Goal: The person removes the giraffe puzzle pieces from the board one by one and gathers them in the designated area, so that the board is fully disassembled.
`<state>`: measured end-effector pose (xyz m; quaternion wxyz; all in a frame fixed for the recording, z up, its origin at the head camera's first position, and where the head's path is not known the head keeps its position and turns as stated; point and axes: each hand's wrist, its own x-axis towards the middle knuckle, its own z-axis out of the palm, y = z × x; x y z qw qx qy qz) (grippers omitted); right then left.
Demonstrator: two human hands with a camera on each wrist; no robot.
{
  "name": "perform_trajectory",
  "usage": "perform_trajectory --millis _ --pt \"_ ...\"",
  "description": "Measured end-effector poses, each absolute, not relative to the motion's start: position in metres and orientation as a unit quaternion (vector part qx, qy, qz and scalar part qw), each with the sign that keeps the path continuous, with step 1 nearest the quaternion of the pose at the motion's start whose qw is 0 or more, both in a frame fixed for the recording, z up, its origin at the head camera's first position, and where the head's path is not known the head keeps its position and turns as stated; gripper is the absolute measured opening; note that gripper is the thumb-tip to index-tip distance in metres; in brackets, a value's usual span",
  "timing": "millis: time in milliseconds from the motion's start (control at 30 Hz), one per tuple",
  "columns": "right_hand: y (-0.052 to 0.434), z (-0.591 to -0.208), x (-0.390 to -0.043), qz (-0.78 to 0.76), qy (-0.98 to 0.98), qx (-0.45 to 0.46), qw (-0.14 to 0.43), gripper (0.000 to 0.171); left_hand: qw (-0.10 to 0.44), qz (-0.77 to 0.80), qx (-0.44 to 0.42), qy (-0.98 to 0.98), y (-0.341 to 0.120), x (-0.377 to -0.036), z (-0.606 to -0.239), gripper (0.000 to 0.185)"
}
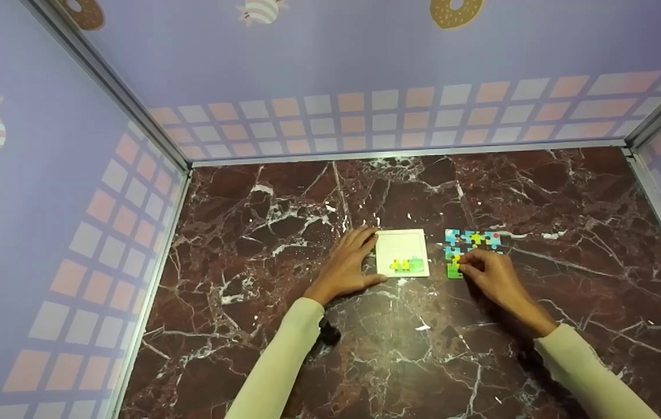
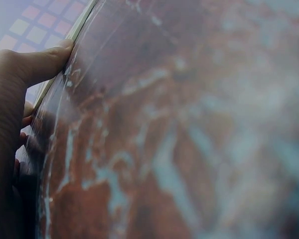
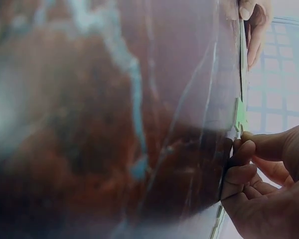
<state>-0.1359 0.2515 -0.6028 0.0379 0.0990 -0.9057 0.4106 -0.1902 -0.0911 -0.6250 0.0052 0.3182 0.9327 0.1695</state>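
Note:
A pale square puzzle board (image 1: pixel 400 247) lies on the marble-patterned table, with a few joined yellow and green jigsaw pieces (image 1: pixel 409 265) along its lower edge. My left hand (image 1: pixel 349 263) holds the board at its left side, fingers by the upper left corner and thumb at the lower left. In the left wrist view the thumb (image 2: pixel 52 60) rests against the board's edge. To the right of the board, my right hand (image 1: pixel 494 276) pinches a puzzle piece between thumb and index finger, at the loose pieces. In the right wrist view a green piece (image 3: pixel 240 114) shows by the fingertips.
Several loose blue, yellow and green puzzle pieces (image 1: pixel 476 237) lie in rows right of the board, partly covered by my right hand. Patterned purple walls (image 1: pixel 330 70) border the table (image 1: pixel 260 244) at the back and both sides. A small black object (image 1: pixel 329 333) is by the left sleeve.

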Motion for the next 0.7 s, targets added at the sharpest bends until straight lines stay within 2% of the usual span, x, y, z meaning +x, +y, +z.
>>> perform_trajectory --millis 267,700 --pt "0.252 -0.602 -0.137 0.405 -0.908 0.103 0.038 0.008 -0.006 0.168 0.321 0.932 -0.091 -0.191 -0.625 0.102" --pt "0.239 -0.596 -0.139 0.409 -0.902 0.139 0.028 0.005 0.007 0.185 0.312 0.932 -0.092 -0.189 -0.625 0.101"
